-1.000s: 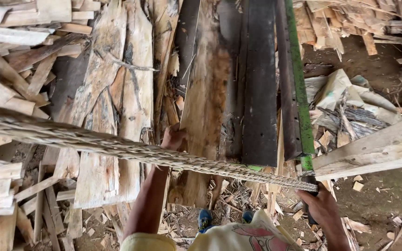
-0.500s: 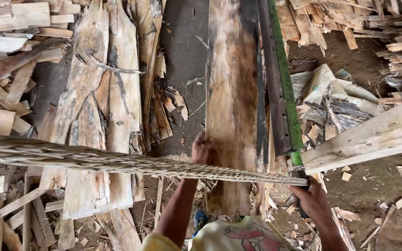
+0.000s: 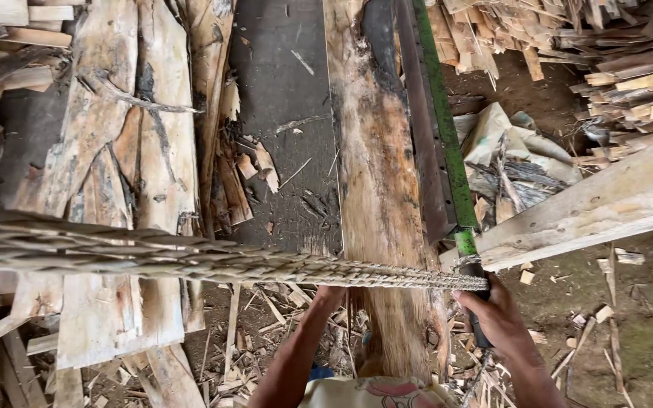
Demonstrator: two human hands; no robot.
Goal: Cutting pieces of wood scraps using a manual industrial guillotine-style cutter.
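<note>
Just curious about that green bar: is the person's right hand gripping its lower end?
Yes, the right hand is closed around the dark lower end of the green bar, just below where the braided rope is tied.

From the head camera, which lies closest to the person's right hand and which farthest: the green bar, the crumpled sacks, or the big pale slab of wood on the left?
1. Green bar: the right hand grips its dark lower end.
2. Crumpled sacks: up and slightly right, beside the bar.
3. Pale slab: far across on the left, past the long plank.
</note>
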